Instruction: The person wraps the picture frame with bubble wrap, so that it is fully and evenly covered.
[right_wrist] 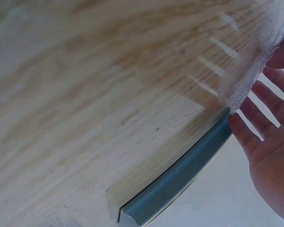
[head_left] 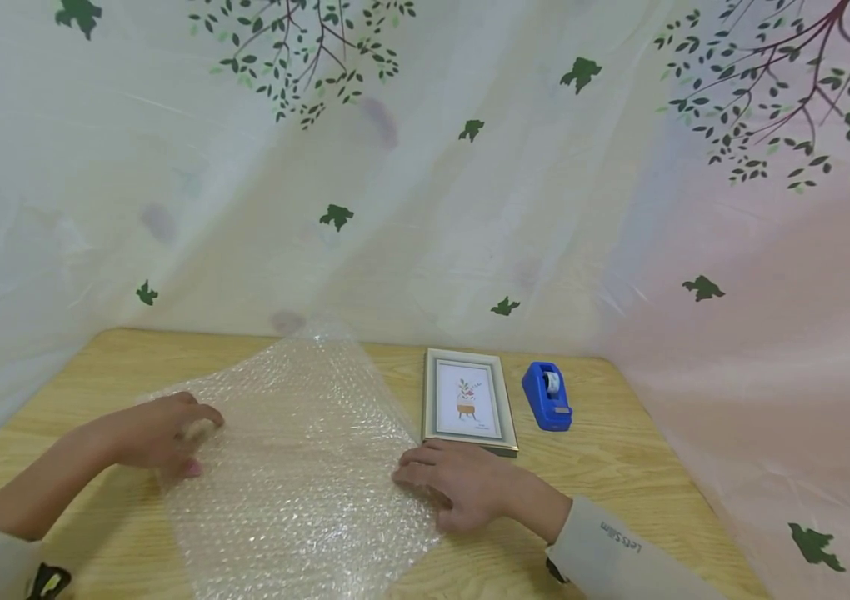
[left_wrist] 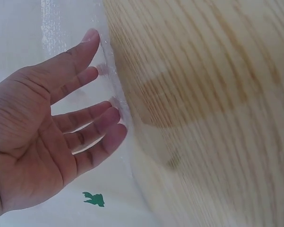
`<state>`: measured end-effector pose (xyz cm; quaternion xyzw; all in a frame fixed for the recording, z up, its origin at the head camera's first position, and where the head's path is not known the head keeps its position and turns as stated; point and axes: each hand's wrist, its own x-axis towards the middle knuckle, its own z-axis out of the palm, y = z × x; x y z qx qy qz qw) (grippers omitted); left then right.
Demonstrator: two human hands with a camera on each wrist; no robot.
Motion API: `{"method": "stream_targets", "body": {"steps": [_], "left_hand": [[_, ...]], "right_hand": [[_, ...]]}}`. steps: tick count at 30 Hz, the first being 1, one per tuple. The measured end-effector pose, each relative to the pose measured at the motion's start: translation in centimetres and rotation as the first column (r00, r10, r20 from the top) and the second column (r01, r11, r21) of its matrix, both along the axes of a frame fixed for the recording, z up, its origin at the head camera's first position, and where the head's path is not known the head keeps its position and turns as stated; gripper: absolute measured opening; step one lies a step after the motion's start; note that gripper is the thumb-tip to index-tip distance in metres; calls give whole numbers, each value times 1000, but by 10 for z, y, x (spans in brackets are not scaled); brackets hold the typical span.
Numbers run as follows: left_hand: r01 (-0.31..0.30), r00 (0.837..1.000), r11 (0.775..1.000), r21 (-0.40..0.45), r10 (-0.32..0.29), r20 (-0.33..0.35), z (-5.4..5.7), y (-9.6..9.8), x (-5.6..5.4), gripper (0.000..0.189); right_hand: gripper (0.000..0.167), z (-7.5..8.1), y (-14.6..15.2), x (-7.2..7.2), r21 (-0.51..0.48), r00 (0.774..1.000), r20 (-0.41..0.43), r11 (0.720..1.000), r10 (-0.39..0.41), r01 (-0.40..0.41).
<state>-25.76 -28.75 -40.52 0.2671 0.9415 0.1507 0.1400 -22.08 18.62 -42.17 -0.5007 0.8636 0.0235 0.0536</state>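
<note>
A clear sheet of bubble wrap (head_left: 297,442) lies across the table, one corner pointing toward the back. My left hand (head_left: 158,433) touches its left edge; in the left wrist view the spread fingers (left_wrist: 97,137) meet the plastic at their tips. On the opposite edge rests my right hand (head_left: 473,487), its fingers fairly straight against the sheet. Just beyond that hand lies a picture frame (head_left: 467,404) with a potted-plant print, face up. Its blue-grey side (right_wrist: 179,170) runs close to the little finger in the right wrist view.
A blue tape dispenser (head_left: 547,396) with a roll of tape stands right of the picture frame. The wooden table (head_left: 612,483) ends at a hanging pale curtain (head_left: 425,225) printed with leaves and branches, which surrounds its back and sides.
</note>
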Motion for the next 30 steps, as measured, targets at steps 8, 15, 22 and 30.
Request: {"method": "stream_targets", "body": {"steps": [8, 15, 22, 30], "left_hand": [[40, 977, 999, 8, -38, -211, -5, -4, -10, 53], [13, 966, 1000, 4, -12, -258, -14, -15, -22, 49], [-40, 978, 998, 55, 50, -201, -18, -29, -29, 50], [-140, 990, 985, 99, 143, -21, -10, -40, -39, 62]], "right_hand": [[71, -1, 0, -1, 2, 1000, 9, 1000, 4, -4], [70, 0, -1, 0, -1, 1000, -4, 1000, 8, -8], [71, -1, 0, -1, -7, 1000, 7, 1000, 4, -4], [71, -2, 0, -1, -19, 1000, 14, 1000, 8, -8]]}}
